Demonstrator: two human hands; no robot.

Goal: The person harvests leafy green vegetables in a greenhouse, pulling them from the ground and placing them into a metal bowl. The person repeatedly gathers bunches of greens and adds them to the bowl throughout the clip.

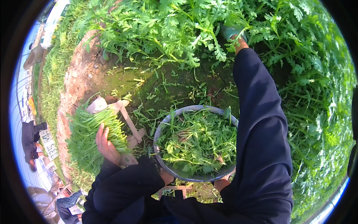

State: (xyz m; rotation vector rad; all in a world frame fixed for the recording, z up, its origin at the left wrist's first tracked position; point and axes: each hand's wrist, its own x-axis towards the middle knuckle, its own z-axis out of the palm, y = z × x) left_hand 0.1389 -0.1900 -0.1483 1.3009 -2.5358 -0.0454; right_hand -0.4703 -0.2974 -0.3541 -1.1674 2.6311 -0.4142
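Note:
My bare left hand (pixel 106 144) lies across a thick bundle of leafy greens (pixel 110 121), holding it against a small wooden stand (pixel 130 120). The stem ends are lined up towards the right and the leaves spread left. My right arm reaches far forward into standing greens with lobed leaves (pixel 173 30). A teal glove covers my right hand (pixel 235 32). Leaves hide its fingers, so what it grasps is unclear. Before me stands a round tub (pixel 160 131) heaped with loose leaves and stems (pixel 198 140).
Dense greens (pixel 316 92) line the right side. Mossy soil (pixel 134 81) with cut scraps lies ahead, and a dry earth ridge (pixel 74 75) runs along the left. Beyond it a person (pixel 30 140) bends near white crates (pixel 49 144). Another person's legs (pixel 67 207) show at lower left.

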